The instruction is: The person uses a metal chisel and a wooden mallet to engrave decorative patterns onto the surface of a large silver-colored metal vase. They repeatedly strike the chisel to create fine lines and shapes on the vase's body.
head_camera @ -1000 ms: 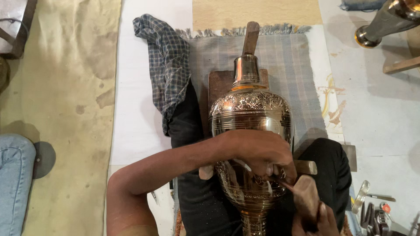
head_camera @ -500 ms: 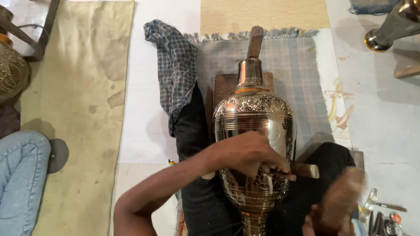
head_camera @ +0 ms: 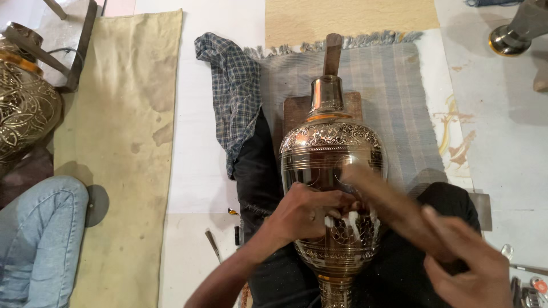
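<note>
L hand (head_camera: 305,214) on engraved brass vase (head_camera: 332,171); R hand (head_camera: 465,268) grips blurred wooden mallet (head_camera: 394,208).

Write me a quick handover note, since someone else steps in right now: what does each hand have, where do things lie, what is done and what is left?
Left hand: pressed on the engraved metal vase, pinching a small tool at its belly.
Right hand: gripping a wooden mallet, blurred in mid-swing over that tool.
Vase lies across the lap, neck on a wooden block on the striped mat.
Done: shoulder and lower bands show engraving.
Left: the smooth middle band looks unworked.
</note>
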